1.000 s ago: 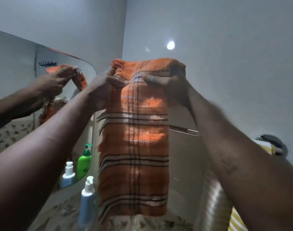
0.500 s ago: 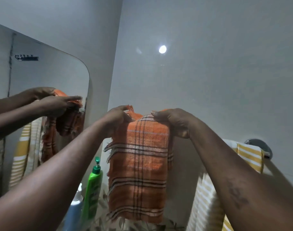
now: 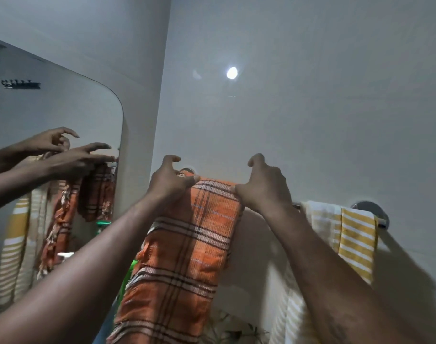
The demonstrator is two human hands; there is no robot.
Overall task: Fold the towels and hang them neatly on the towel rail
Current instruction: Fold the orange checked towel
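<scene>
Onto the chrome towel rail (image 3: 296, 206) the orange plaid towel (image 3: 194, 244) has dropped, left hand (image 3: 167, 184) and right hand (image 3: 264, 187) loosened, thumbs pressing it: nearly hung.

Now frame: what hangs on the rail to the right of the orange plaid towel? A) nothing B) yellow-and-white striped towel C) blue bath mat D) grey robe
B: a yellow-and-white striped towel is draped over the rail beside the orange towel.
</scene>
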